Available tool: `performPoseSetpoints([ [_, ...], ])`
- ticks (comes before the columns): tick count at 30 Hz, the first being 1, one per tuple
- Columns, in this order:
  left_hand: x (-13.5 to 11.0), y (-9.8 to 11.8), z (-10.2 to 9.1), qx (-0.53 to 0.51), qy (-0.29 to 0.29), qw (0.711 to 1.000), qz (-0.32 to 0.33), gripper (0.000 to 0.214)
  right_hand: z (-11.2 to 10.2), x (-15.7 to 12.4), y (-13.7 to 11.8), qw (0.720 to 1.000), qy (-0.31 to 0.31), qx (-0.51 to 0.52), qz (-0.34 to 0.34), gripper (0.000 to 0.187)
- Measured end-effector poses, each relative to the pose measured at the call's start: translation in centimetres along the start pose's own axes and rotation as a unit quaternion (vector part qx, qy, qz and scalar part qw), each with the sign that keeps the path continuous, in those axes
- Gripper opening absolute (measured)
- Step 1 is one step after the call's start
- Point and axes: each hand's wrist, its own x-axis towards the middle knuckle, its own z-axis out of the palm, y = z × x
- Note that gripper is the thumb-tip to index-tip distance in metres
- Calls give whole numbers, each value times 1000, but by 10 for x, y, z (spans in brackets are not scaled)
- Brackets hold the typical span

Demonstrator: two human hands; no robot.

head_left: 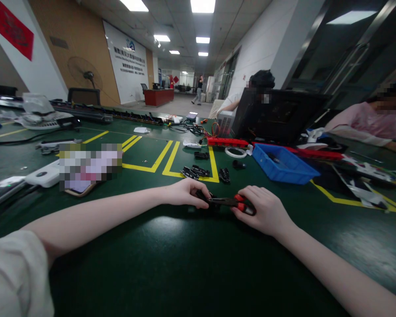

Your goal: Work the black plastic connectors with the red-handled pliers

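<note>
My right hand (265,210) is closed round the red handles of a pair of pliers (229,202), whose dark jaws point left. My left hand (185,193) is pinched on a small black part (204,197) at the jaw tips, low over the dark green table (171,255). Both forearms rest on the tabletop. Just beyond the hands lie several small black plastic parts (195,171) on the yellow floor-tape lines, with another (224,175) to their right.
A blue plastic bin (280,165) stands to the right behind the hands, a red power strip (227,141) behind it. A phone and white device (42,175) lie left. Two people sit at the far right, one behind a black monitor (277,116).
</note>
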Motion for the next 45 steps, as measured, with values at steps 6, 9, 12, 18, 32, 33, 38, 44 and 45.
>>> performPoseSetpoints([
  [6, 0, 2, 0, -10, -3, 1000, 6, 22, 1, 0, 1, 1000, 12, 1, 4, 24],
  [9, -1, 4, -1, -14, -8, 1000, 4, 22, 0, -1, 0, 1000, 12, -1, 5, 24],
  [12, -1, 3, 0, -16, -3, 1000, 0, 22, 0, -1, 0, 1000, 14, -4, 7, 25],
  [18, 0, 1, 0, -13, 4, 1000, 1, 23, -1, 1, -1, 1000, 21, 0, 16, 24],
  [32, 0, 2, 0, 4, -5, 1000, 7, 25, 0, 0, -1, 1000, -13, -5, -13, 27],
  [33, 0, 2, 0, 6, -5, 1000, 6, 26, 0, 0, -1, 1000, -15, -4, -15, 26],
  [38, -1, 3, 1, 5, -4, 1000, 0, 24, 0, 0, -1, 1000, -22, -1, -9, 25],
  [44, -2, 4, 1, 6, 0, 1000, -5, 24, 0, 1, -1, 1000, -26, -6, -4, 26],
  [45, -2, 5, 1, 3, -3, 1000, -6, 24, 0, 0, -1, 1000, -25, -7, -4, 27],
])
